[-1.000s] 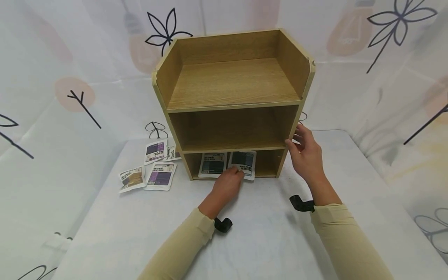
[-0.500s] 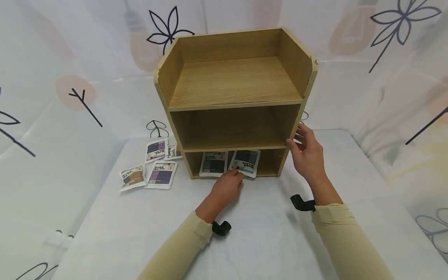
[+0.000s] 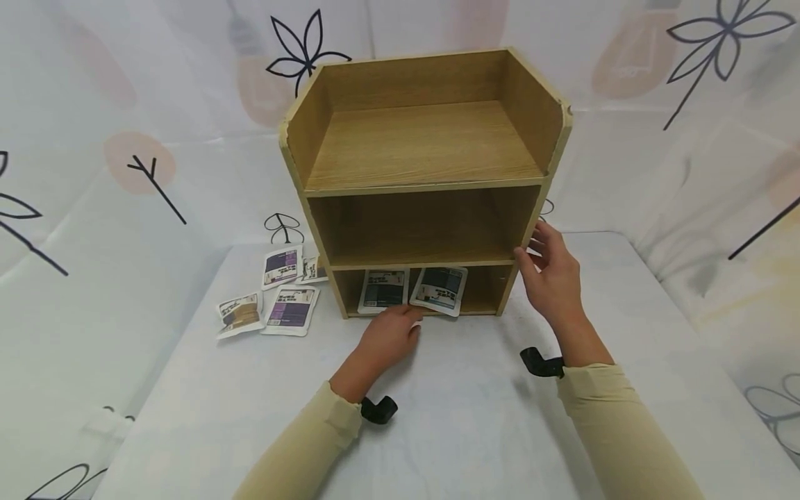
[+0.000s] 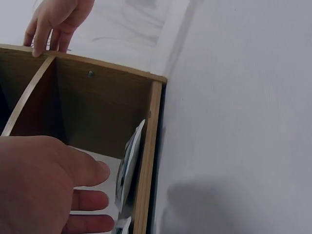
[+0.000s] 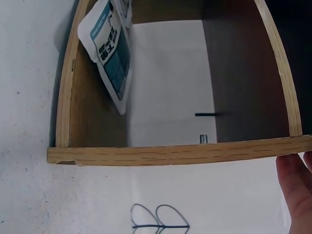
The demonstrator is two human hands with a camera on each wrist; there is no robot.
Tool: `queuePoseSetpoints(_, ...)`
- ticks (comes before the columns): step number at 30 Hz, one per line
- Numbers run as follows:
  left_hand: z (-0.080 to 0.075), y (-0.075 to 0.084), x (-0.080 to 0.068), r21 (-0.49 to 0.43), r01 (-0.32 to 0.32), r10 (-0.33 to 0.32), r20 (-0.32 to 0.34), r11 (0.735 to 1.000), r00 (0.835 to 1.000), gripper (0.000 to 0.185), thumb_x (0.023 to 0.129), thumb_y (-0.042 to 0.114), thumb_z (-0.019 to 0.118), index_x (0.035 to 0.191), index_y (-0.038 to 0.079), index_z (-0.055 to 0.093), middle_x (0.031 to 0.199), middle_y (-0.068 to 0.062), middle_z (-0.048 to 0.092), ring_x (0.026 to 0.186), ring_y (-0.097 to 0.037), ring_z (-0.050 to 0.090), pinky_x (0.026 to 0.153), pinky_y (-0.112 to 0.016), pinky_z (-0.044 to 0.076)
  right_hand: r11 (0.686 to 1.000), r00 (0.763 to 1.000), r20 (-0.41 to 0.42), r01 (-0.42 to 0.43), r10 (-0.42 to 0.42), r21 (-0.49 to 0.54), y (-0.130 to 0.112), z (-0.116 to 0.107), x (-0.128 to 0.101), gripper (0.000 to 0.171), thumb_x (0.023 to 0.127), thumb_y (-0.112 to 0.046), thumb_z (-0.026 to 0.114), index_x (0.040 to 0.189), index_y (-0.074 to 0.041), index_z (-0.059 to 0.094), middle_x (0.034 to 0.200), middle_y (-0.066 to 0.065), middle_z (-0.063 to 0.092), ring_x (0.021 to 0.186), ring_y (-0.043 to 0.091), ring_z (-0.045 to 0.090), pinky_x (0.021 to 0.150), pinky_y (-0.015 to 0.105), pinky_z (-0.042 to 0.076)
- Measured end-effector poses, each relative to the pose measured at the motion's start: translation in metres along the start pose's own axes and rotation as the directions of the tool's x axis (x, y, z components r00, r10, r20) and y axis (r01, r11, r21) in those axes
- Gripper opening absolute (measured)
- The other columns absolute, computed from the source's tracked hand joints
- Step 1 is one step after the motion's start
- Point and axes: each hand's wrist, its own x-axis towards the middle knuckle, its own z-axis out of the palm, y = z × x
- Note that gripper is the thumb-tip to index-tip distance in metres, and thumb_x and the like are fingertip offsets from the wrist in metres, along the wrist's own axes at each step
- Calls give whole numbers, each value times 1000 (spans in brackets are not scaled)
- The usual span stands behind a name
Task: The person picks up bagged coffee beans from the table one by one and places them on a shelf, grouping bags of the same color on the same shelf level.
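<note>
A wooden shelf unit (image 3: 431, 186) stands upright with two flat white pouches on its bottom level. The left pouch (image 3: 382, 290) has a dark label; the right pouch (image 3: 440, 289) lies slightly turned and overhangs the front lip. My left hand (image 3: 386, 339) is just in front of the lip below the pouches, fingers extended and holding nothing; in the left wrist view its fingertips (image 4: 103, 170) are near the right pouch (image 4: 129, 163). My right hand (image 3: 551, 281) rests its fingertips against the unit's right side panel, level with the lower shelf board.
Left of the unit, several more pouches lie on the white table: one with a tan label (image 3: 240, 316), others with purple labels (image 3: 290, 312). The middle level (image 3: 425, 229) and top level (image 3: 428, 142) are above. A patterned white backdrop (image 3: 187, 90) hangs behind.
My left hand has let go of the right pouch and drawn back left and toward me. That pouch now lies tilted on the bottom level. My right hand stays at the side panel.
</note>
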Motion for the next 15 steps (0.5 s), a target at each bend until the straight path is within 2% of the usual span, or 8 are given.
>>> queuePoseSetpoints(5,-1,-10,-6,13,22,-22,9,1000,1000,24,95,23,60,116,15,68,106,-4,69,96,-19,66,81,-35,56,998,998,-48,34,-36,-45,-2,3,1,54,96,-15,58,147,-19,39,137,15,54,121,34,59,95,47,52)
queuePoseSetpoints(10,-3,-19,-13,5,34,-34,11,999,999,24,95,24,60,115,15,69,109,-4,69,100,-20,66,83,-36,56,991,990,-94,92,-101,-97,-4,5,1,52,93,-8,60,143,-10,46,127,20,59,113,37,63,88,47,55)
queuePoseSetpoints(15,-11,-27,-21,-11,50,-50,-15,999,999,24,94,23,60,114,14,70,108,-6,70,100,-22,66,83,-39,56,987,984,-117,118,-131,-109,-4,6,1,51,92,-6,62,142,-10,49,122,21,61,109,38,65,85,49,55)
